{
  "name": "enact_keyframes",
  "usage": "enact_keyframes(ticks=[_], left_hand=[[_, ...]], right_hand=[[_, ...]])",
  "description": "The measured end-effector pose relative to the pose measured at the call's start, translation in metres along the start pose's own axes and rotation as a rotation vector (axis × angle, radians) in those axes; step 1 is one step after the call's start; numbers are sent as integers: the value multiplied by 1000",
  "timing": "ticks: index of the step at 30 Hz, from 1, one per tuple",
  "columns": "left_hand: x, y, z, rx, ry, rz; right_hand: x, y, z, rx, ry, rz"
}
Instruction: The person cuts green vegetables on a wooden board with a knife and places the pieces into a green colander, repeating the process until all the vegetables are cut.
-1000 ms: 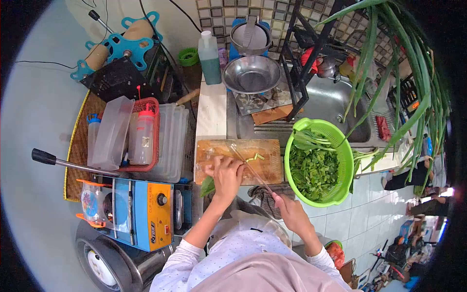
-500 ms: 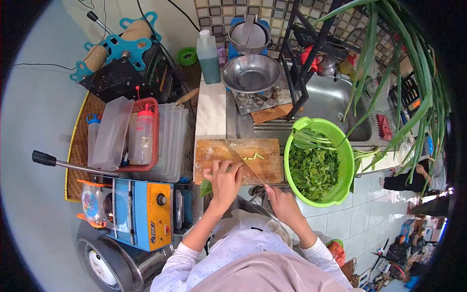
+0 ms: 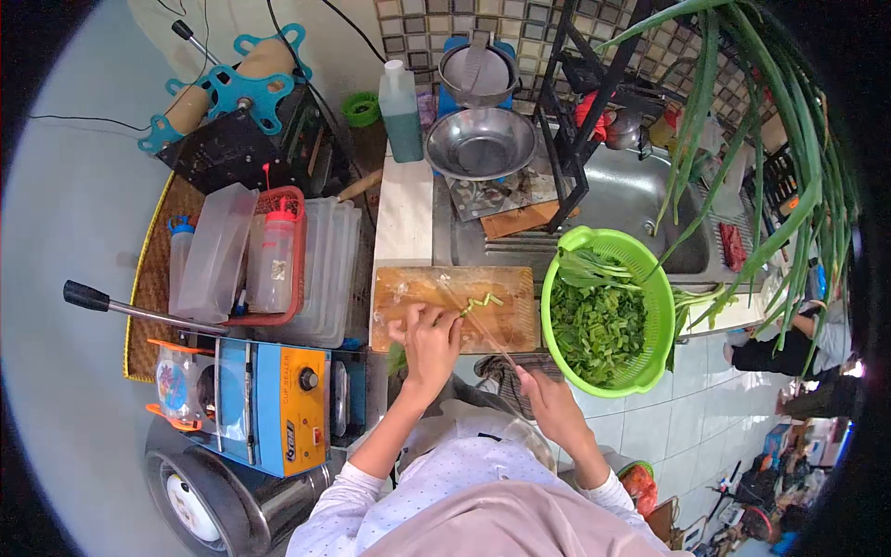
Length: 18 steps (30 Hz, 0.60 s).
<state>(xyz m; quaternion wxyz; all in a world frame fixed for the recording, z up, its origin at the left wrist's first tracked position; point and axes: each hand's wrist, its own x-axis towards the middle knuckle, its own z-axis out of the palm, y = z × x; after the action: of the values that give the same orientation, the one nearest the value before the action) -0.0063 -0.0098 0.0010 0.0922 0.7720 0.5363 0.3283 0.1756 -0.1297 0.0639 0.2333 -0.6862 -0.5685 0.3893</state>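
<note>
On the wooden cutting board [image 3: 399, 283], my left hand [image 3: 431, 348] is closed with bent fingertips over a stalk of leafy greens. Its leafy end [image 3: 397, 358] hangs past the near edge of the board, and the held part is mostly hidden under my fingers. My right hand [image 3: 553, 406] grips a knife [image 3: 484, 331] whose blade slants across the board, close to my left fingertips. Small cut stem pieces [image 3: 485, 301] lie just right of the blade. To the right stands a lime-green colander [image 3: 669, 320] holding chopped greens [image 3: 599, 320].
Behind the board are a metal bowl [image 3: 481, 144], a bottle of green liquid [image 3: 400, 116] and a black rack [image 3: 568, 148] by the sink [image 3: 631, 186]. A cup sealer [image 3: 303, 408] stands left. Spring onions [image 3: 807, 158] hang at upper right; another person [image 3: 789, 343] is beyond.
The knife blade has turned more edge-on, and my right hand has moved slightly down and right. My left hand stays nearly in place. The cut pieces have shifted slightly.
</note>
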Motion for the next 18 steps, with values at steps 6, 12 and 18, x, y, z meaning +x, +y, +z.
enact_keyframes(ticks=[6, 12, 18], left_hand=[[2, -1, 4, -22, -17, -7], [0, 0, 4, -3, -16, -16], [-5, 6, -6, 44, -37, -19]], right_hand=[[-2, -6, -4, -64, -31, 52], [8, -4, 8, -192, -16, 28], [21, -1, 15, -141, 11, -14]])
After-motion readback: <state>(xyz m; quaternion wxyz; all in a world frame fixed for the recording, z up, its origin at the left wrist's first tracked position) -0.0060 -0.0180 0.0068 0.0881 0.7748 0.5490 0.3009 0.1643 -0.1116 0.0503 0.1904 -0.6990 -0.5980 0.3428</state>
